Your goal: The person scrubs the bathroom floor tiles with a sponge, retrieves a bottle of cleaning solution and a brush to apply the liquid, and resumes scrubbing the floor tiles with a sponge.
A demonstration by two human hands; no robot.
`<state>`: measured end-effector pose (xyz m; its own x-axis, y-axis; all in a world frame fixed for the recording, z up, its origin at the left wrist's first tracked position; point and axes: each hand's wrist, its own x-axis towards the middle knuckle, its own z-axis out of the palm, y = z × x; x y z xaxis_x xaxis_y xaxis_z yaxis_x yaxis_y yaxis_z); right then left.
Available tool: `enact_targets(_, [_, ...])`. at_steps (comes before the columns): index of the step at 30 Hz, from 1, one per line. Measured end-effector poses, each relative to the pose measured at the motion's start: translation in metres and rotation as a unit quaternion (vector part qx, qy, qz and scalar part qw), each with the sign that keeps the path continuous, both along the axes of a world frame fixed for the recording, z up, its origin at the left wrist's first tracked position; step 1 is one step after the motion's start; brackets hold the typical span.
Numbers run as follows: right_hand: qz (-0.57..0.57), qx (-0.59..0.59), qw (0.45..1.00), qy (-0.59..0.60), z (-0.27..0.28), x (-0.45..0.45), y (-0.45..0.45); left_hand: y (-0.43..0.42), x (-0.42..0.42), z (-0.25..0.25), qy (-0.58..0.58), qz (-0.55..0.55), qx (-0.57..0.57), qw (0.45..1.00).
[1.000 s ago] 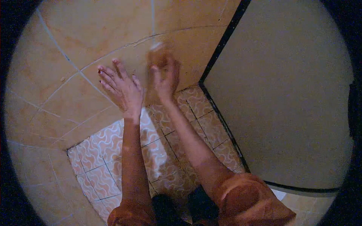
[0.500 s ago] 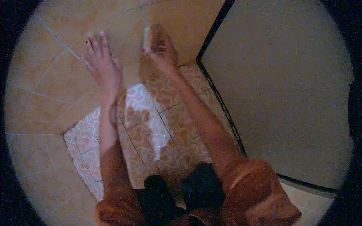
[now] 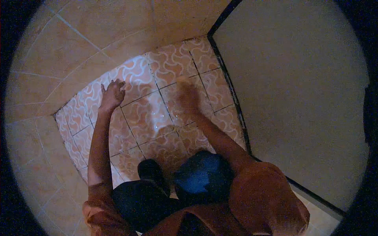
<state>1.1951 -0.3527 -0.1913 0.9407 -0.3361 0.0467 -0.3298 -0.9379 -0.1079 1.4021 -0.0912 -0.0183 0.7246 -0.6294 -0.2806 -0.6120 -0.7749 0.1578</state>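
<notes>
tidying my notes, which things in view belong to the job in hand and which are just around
Likely in the job: right hand; blurred pale thing, apparently in it; left hand; patterned floor tiles

Likely just background: grey panel; black edging

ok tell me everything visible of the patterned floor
The patterned floor has pinkish tiles, ceramic-looking, with pale wavy lines and dark joints. It lies flat between tan walls and a dark-edged grey panel. A bright, wet-looking patch glints. The left hand and blurred right hand appear over it; contact is unclear.
</notes>
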Motion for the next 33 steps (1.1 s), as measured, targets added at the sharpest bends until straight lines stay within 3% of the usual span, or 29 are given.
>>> enact_targets(1, [0.035, 0.177, 0.981, -0.078, 0.049, 0.011, 0.041, -0.002, 0.001, -0.009, 0.018, -0.002, -0.006, 1.000])
enact_targets(2, [-0.008, 0.367, 0.927, 0.080, 0.094, 0.026, 0.067, -0.003, 0.003, -0.016, 0.036, -0.005, -0.012, 0.999])
enact_targets(4, [-0.050, 0.534, 0.810, 0.237, 0.119, 0.021, 0.090, -0.001, 0.002, -0.024, 0.057, -0.009, 0.006, 0.998])
enact_targets(5, [0.052, 0.495, 0.850, 0.173, 0.119, 0.009, 0.098, 0.002, 0.002, -0.027, 0.075, -0.015, 0.024, 0.997])
enact_targets(6, [0.067, 0.471, 0.863, 0.168, 0.107, 0.008, 0.090, 0.007, 0.002, -0.026, 0.077, -0.011, 0.027, 0.997])
enact_targets(7, [0.082, 0.446, 0.876, 0.161, 0.096, 0.007, 0.083, 0.011, 0.002, -0.022, 0.088, 0.005, 0.040, 0.995])
enact_targets(8, [0.012, 0.439, 0.872, 0.214, 0.074, 0.008, 0.056, 0.015, 0.001, -0.019, 0.098, 0.022, 0.051, 0.994])
enact_targets(11, [-0.065, 0.358, 0.916, -0.168, 0.014, -0.051, -0.064, 0.041, 0.013, -0.027, 0.117, 0.057, 0.081, 0.988])
enact_targets(13, [-0.255, 0.637, 0.711, -0.153, 0.002, -0.060, -0.093, 0.048, 0.014, -0.033, 0.121, 0.069, 0.102, 0.985])
enact_targets(14, [-0.220, 0.369, 0.884, -0.183, -0.008, -0.060, -0.086, 0.050, 0.016, -0.036, 0.119, 0.075, 0.121, 0.983])
enact_targets(16, [-0.099, 0.099, 0.972, -0.187, -0.010, -0.058, -0.048, 0.056, 0.017, -0.066, 0.125, 0.057, 0.094, 0.986])
enact_targets(19, [0.112, 0.047, 0.987, -0.105, 0.020, -0.045, 0.046, 0.047, 0.014, -0.094, 0.152, -0.006, 0.035, 0.988])
enact_targets(20, [0.110, 0.046, 0.987, -0.104, 0.037, -0.056, 0.057, 0.035, 0.006, -0.086, 0.160, -0.026, 0.018, 0.987])
enact_targets(22, [0.272, 0.170, 0.932, -0.169, 0.070, -0.076, 0.077, 0.024, -0.004, -0.070, 0.173, -0.048, 0.002, 0.984])
enact_targets(24, [0.013, 0.244, 0.968, 0.065, 0.095, -0.085, 0.057, 0.020, -0.005, -0.059, 0.200, -0.040, -0.020, 0.979])
enact_targets(26, [0.068, -0.009, 0.998, 0.016, 0.069, -0.115, -0.004, 0.035, 0.003, -0.084, 0.205, -0.047, -0.050, 0.976])
enact_targets(27, [-0.062, 0.082, 0.995, -0.018, 0.040, -0.125, -0.038, 0.042, 0.008, -0.093, 0.207, -0.052, -0.082, 0.974])
enact_targets(29, [-0.189, 0.168, 0.966, -0.051, 0.028, -0.131, -0.055, 0.045, 0.006, -0.094, 0.210, -0.046, -0.039, 0.976])
enact_targets(31, [-0.117, -0.096, 0.984, -0.094, 0.055, -0.109, -0.024, 0.051, 0.008, -0.102, 0.209, -0.040, 0.005, 0.977])
enact_targets(32, [-0.119, 0.063, 0.989, -0.069, 0.064, -0.099, 0.000, 0.056, 0.008, -0.116, 0.201, -0.077, -0.013, 0.976])
enact_targets(33, [-0.074, 0.147, 0.983, -0.078, 0.075, -0.095, 0.029, 0.060, 0.005, -0.124, 0.194, -0.115, -0.030, 0.974])
